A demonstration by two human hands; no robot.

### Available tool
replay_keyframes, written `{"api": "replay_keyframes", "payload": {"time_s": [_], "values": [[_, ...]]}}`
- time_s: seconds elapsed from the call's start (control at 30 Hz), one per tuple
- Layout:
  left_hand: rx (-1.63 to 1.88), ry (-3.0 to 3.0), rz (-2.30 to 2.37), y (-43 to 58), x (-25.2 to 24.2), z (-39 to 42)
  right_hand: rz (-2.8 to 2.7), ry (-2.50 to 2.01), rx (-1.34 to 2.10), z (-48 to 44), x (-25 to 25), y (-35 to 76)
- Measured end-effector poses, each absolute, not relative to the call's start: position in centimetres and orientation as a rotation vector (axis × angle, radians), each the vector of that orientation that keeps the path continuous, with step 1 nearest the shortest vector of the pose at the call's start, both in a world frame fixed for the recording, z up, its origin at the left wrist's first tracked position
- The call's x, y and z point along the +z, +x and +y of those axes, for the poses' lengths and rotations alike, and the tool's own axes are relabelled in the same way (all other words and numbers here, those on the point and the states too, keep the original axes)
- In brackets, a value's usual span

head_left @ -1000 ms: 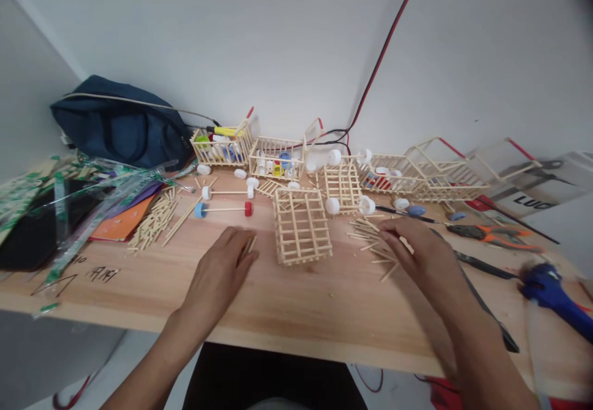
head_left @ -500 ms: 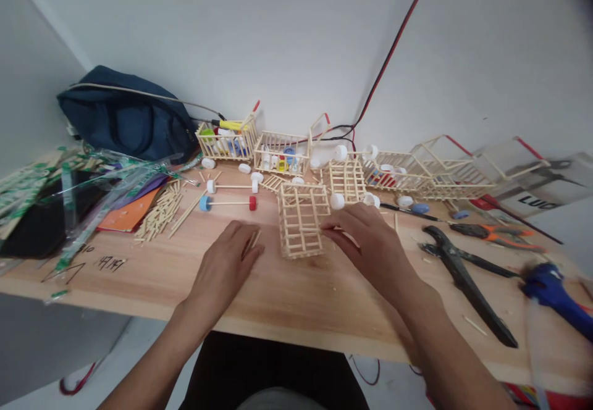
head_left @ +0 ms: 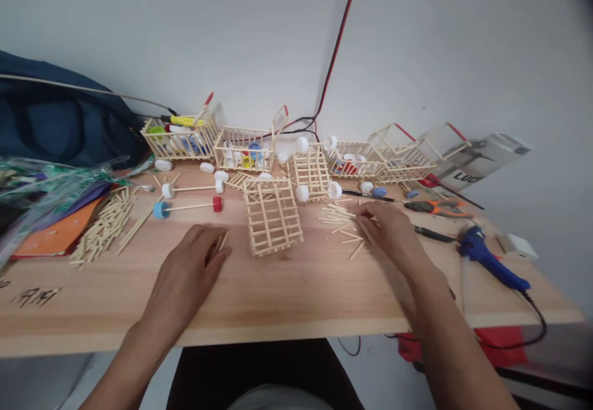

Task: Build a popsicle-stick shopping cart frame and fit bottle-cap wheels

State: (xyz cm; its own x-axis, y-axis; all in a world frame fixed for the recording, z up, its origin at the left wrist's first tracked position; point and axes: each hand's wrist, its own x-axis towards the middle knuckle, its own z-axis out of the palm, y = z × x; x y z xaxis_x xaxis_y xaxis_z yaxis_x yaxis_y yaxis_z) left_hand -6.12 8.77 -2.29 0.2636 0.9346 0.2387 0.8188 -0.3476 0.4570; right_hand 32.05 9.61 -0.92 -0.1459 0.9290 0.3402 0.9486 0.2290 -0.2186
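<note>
Hands [head_left: 189, 265]: 2 at wooden tabletop [head_left: 296, 299] | pale wall [head_left: 222, 33] behind | red-black cable [head_left: 340, 33]

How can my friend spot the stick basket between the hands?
Find the wooden table, then look between the left hand and right hand. The basket of thin sticks lies there. Unlike the upturned cart behind it, with four white wheels, it shows no wheels.

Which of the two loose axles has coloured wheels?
The nearer axle, just beyond the left hand: one blue wheel, one red wheel. The farther axle has two white wheels.
</note>
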Motion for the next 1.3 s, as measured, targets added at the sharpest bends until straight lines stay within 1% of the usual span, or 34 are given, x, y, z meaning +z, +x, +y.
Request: {"api": "replay_keyframes", "payload": {"time_s": [0.1, 0.3, 0.53, 0.77, 0.9, 1.0, 1.1, 1.3], "values": [[0.704, 2.313, 1.632, -6.1, -2.3, 8.8, -2.087, -1.766, -0.038, 9.8, -1.6, 31.9], [0.699, 2.318, 1.616, -6.2, -2.4, 8.9, -2.206, -1.559, 0.058, 9.7, -0.3, 29.7], [0.727, 2.285, 1.625, -6.0, -2.3, 8.9, -2.393, -1.716, 0.068, 11.3, -0.7, 28.4], [0.692, 2.241, 1.626, -6.1, -2.3, 8.7, -2.458, -1.634, 0.047, 11.3, -1.2, 29.3], [0.664, 2.203, 1.643, -5.9, -2.2, 8.5, -2.311, -1.556, -0.013, 9.8, 0.5, 28.5], [0.672, 2.191, 1.635, -5.8, -2.0, 8.4, -2.264, -1.420, -0.043, 8.6, 2.6, 25.8], [0.678, 2.187, 1.641, -5.9, -2.0, 8.4, -2.302, -1.268, 0.013, 8.3, 4.0, 22.1], [0.770, 2.181, 1.591, -6.1, -2.2, 8.3, -2.309, -1.222, 0.039, 8.9, 3.6, 18.4]]}}
